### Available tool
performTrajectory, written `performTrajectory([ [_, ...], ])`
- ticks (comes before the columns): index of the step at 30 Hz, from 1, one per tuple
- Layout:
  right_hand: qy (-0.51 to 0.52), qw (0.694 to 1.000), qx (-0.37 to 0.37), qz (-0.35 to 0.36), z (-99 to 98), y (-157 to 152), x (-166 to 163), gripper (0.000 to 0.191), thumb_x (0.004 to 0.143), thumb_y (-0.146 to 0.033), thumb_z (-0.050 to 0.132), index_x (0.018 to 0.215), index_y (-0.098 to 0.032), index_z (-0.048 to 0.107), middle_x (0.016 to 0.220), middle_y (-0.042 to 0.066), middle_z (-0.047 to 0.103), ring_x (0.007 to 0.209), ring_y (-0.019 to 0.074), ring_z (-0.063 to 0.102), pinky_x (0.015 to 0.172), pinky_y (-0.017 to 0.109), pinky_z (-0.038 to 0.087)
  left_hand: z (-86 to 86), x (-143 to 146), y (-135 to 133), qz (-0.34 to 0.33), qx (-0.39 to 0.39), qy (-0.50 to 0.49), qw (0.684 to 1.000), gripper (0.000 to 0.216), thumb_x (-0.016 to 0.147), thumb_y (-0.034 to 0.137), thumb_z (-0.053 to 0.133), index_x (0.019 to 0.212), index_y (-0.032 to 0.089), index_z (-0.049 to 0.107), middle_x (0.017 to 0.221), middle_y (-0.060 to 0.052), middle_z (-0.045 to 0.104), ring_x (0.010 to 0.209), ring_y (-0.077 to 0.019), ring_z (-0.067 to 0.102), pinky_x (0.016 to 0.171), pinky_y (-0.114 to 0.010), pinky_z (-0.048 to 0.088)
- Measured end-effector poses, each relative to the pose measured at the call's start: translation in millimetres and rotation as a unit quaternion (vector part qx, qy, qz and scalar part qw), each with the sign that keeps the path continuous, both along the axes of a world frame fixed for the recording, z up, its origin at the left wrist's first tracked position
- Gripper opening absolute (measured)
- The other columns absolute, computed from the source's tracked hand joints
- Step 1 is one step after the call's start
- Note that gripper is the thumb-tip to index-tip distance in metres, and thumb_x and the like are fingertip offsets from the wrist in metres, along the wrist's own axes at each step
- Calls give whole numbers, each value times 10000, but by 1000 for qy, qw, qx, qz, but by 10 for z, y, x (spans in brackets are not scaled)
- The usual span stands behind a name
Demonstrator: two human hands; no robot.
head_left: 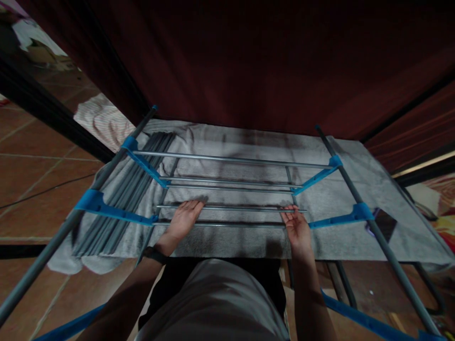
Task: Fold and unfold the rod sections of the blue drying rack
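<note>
My left hand [185, 219] and right hand [296, 226] hold one loose rod [241, 208], with the fingers curled over it near each end. The rod lies level between the blue brackets [332, 219] of the rack [227, 159], above the towel [355, 237]. Spare rods [121, 195] lie to the left.

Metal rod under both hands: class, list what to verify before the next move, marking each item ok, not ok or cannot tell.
1. Left hand on the metal rod: ok, it lies over the left end.
2. Right hand on the rod: ok, near the right end.
3. Rod's right end seated in a blue bracket: not ok, it juts free.
4. Rod parallel to the fitted rails: ok.
5. Spare rods close by: ok, bundled on the grey towel, left.
6. Grip closed round the rod: cannot tell.
</note>
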State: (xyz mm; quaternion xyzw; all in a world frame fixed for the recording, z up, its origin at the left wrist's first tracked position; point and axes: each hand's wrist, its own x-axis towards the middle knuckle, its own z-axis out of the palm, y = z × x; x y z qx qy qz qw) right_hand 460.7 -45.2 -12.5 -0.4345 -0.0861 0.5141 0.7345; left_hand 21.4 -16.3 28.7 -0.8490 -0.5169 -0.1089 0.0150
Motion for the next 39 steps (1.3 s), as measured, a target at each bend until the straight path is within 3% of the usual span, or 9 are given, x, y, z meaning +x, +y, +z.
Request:
performTrajectory([
  [4,-4,1000,-14,-3,50,-4,-34,105,897,-215,737,987,-263,711,946,-9,802,938,167,775,1042,409,625,-16,-41,2,-10,1,-41,999,284,1073,277,449,1120,220,724,1034,-100,781,989,-257,735,928,-397,562],
  [9,-21,999,-24,-5,89,4,-69,139,869,-253,785,978,-262,700,937,-18,788,956,153,771,1083,401,602,-38,-95,21,-21,30,-76,996,316,1087,358,448,1117,227,735,1053,-104,781,1030,-276,722,943,-425,546],
  [18,-6,1000,-23,-18,114,0,-105,123,858,-213,775,936,-259,692,942,-3,790,990,169,764,1069,414,610,-45,-120,64,-29,67,-81,994,344,1097,376,449,1210,233,740,1130,-101,787,1081,-275,696,1007,-445,471],
  [25,-26,999,-25,-19,99,26,-115,124,861,-241,782,937,-267,688,914,-15,778,976,170,759,1070,414,597,-56,-115,31,-28,93,-71,993,341,1098,416,472,1230,213,712,937,-68,760,930,-269,685,857,-404,448],
  [32,-19,1000,-5,-14,114,0,-133,162,832,-237,822,928,-266,694,933,-35,781,937,144,758,1016,356,613,-26,-142,57,-37,97,-90,990,308,1090,440,485,1042,232,707,890,-63,747,879,-273,682,816,-407,431],
  [39,-20,1000,-5,-15,109,22,-140,193,820,-256,832,914,-265,664,906,-29,771,952,160,758,1063,389,599,19,-148,71,-54,101,-81,990,342,1105,436,445,1082,213,704,972,-74,776,943,-281,701,881,-428,437],
])
